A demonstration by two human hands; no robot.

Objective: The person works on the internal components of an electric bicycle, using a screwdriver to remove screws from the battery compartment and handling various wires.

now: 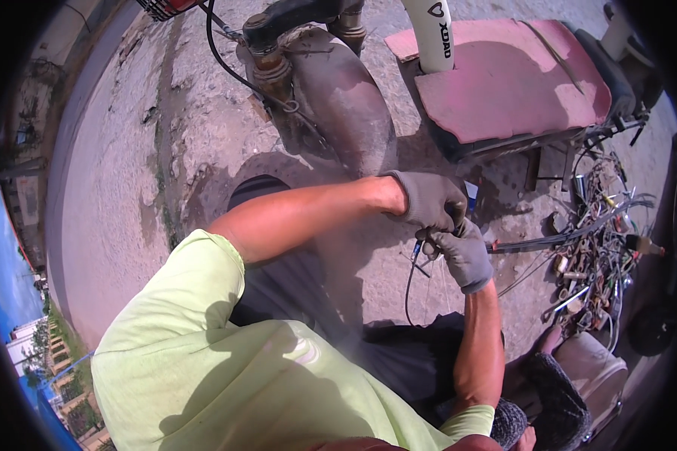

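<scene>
Evidently, in the head view, left hand [435,201] and right hand [465,254] meet, fingers curled narrow; what they pinch is hidden. The black cable [408,286] hangs just nearer; one should probably steady its end while the other works.

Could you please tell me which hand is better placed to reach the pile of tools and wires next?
Probably the right hand: it is nearer the pile, which lies off to the right, while the left hand sits farther left.
</scene>
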